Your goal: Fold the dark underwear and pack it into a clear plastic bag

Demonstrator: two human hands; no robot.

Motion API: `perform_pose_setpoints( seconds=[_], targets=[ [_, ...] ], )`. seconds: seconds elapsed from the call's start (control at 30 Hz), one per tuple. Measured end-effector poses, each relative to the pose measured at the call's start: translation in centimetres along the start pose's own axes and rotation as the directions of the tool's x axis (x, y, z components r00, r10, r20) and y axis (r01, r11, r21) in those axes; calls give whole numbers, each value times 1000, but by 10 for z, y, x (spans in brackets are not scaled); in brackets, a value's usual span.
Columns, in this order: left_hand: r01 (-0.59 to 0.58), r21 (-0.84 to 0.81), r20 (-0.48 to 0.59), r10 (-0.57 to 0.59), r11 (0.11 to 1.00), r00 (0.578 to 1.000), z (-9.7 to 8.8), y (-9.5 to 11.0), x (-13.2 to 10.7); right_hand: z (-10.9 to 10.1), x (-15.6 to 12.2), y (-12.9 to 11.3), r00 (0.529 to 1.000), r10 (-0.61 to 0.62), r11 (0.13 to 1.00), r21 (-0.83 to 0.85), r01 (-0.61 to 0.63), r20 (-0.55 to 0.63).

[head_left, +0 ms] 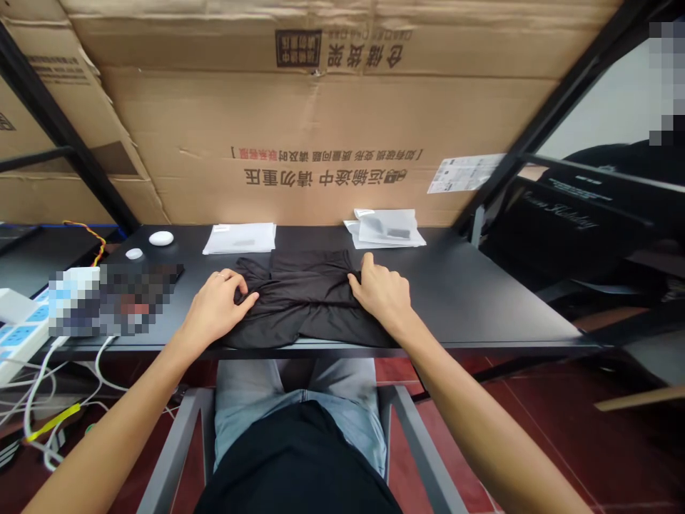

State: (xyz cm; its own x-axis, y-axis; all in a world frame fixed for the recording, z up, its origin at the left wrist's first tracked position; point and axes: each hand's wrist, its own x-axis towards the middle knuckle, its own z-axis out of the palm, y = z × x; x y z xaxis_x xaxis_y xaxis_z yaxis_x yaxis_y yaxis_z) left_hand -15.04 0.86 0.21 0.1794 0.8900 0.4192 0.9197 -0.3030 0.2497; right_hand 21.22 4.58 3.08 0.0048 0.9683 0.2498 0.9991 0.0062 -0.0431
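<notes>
Black desk (471, 300): garment (305, 300) gripped betw. L hand (217, 307), R hand (379, 291).

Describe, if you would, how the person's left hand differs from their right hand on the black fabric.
The left hand wears a ring on one finger, while no ring shows on the right hand. The left hand's fingers curl over the left side of the black fabric, whereas the right hand's fingers lie on its right side. Both hands are bare and touch the same fabric on the black desk.
</notes>
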Motion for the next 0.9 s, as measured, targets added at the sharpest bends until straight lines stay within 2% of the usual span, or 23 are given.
perform_pose_setpoints(
  seconds=[0.07, 0.1, 0.17, 0.23, 0.3, 0.37, 0.5, 0.63, 0.77, 0.9],
  targets=[
    [42, 4, -45, -42, 999, 998, 0, -3, -4, -1, -2, 2, 979, -140, 988, 37, 147, -151],
    [30, -10, -58, -31, 999, 998, -2, -6, -6, -2, -4, 2, 947, -240, 964, 61, 258, -213],
    [-48, -60, -29, 47, 997, 998, -9, -12, -11, -4, -10, -5, 845, -455, 853, 137, 504, -280],
    [-142, -113, 61, 150, 983, 987, -19, -22, -16, -4, -20, -19, 716, -639, 673, 246, 698, -281],
    [-187, -141, 150, 208, 972, 967, -28, -34, -21, -1, -31, -38, 608, -757, 523, 336, 783, -240],
    [-189, -145, 191, 215, 971, 958, -33, -45, -25, 3, -39, -57, 561, -807, 464, 392, 795, -182],
    [-191, -159, 200, 221, 969, 955, -36, -58, -29, 13, -43, -84, 594, -796, 497, 435, 751, -117],
    [-175, -169, 168, 203, 970, 965, -39, -57, -26, 20, -43, -92, 604, -788, 507, 430, 747, -120],
    [-127, -119, 90, 139, 985, 986, -47, -46, -22, 25, -46, -92, 614, -775, 509, 432, 745, -147],
    [-102, -146, -47, 96, 984, 994, -54, -19, -12, 28, -49, -96, 612, -778, 504, 443, 742, -140]
  ],
)
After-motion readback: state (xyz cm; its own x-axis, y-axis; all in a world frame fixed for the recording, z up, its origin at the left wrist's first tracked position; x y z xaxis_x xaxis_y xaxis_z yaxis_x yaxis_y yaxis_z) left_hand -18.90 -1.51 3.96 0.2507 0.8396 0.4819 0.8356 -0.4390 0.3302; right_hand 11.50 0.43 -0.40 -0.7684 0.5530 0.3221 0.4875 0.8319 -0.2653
